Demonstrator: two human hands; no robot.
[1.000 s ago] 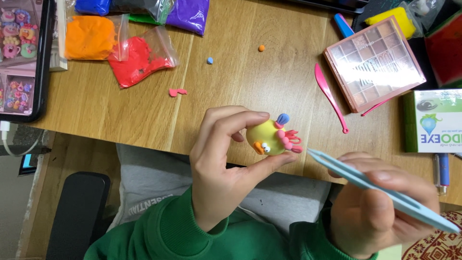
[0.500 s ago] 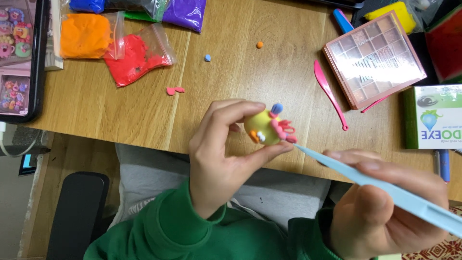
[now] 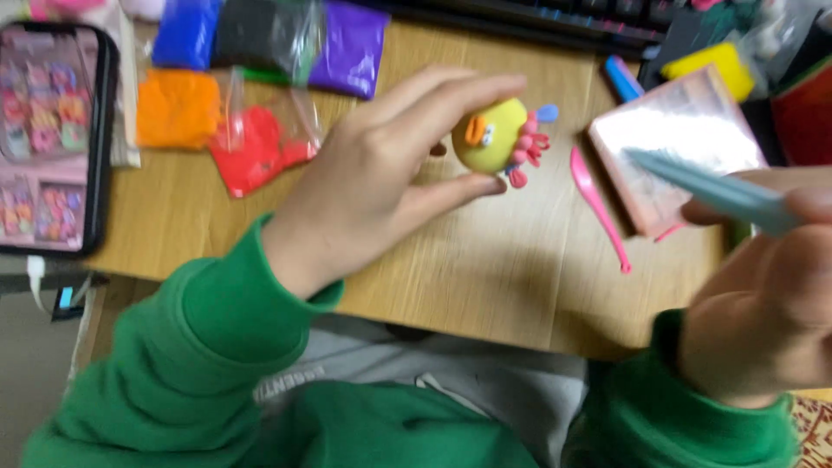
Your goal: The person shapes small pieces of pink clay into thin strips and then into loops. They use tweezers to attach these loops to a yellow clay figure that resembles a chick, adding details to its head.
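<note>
- The left hand [image 3: 381,173] pinches a small yellow clay figure [image 3: 487,135] between thumb below and fingers above, holding it in the air over the wooden worktop [image 3: 485,269], clear of the surface.
- The figure has an orange beak, pink frills on its right side and a small blue bit at the top; those add-ons face away from the palm, towards the right hand.
- The right hand [image 3: 763,286] is closed around a pale blue modelling tool [image 3: 711,186], fingers pressed together on the handle; its tip points left towards the figure but stands well apart from it.
- Risk, as I judge it: the clay looks soft, so a tighter pinch could dent the round body or leave fingerprints.
- The pink frills and blue bit look only lightly stuck on; a poke from the tool at a bad angle could knock them off or smear them.
- The picture is blurred, so the hands may be moving; a quick swing could let the figure slip from the pinch and drop on the worktop.
- Nearby on the worktop lie a pink tool [image 3: 598,208], a pink compartment box [image 3: 676,147], and bags of red clay [image 3: 256,152], orange clay [image 3: 178,108] and purple clay [image 3: 351,48]; a phone [image 3: 52,139] sits at the left edge.
</note>
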